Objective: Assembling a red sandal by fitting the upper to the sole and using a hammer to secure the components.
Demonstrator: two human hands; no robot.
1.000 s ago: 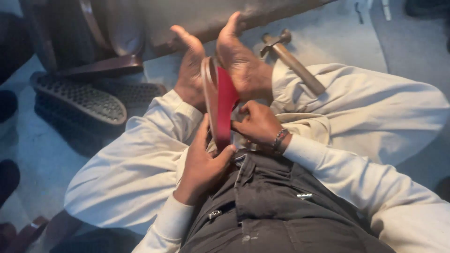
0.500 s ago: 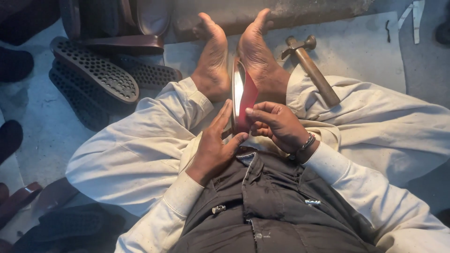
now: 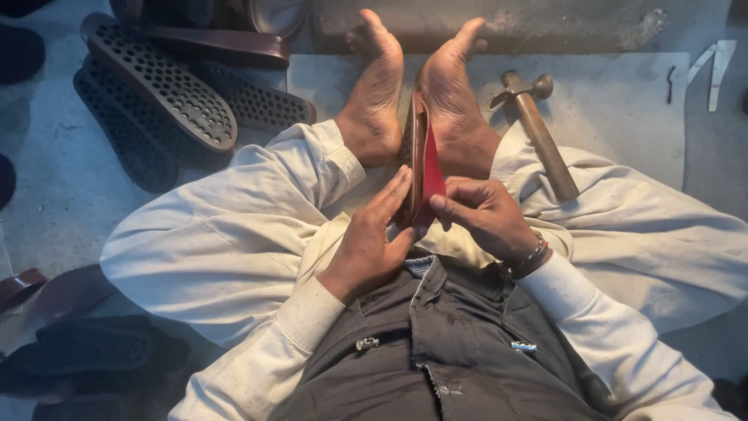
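From the head view, the person sits on the floor (image 3: pixel 639 101) with legs folded and bare soles pressed together at 12 o'clock, clamping a shoe sole (image 3: pixel 421 160) on edge between them, its red lining facing right. The left hand (image 3: pixel 372 238) lies flat along the sole's left face, fingers stretched up toward 12 o'clock and thumb hooked under the near end, so it is open but pressing on the piece. The right hand (image 3: pixel 485 214) is curled narrow, fingertips pinching the red edge at the near end. Compared with a second ago, the sole stands straighter and deeper between the feet, the left hand has slid up from below to brace its side, and the view has tipped down to centre on it; I judge the piece is now steadied for edge work. A hammer (image 3: pixel 538 132) lies at 1 o'clock just beside the right foot, untouched. Dark perforated soles (image 3: pixel 164 86) are stacked at 10 o'clock, well apart from the hands.
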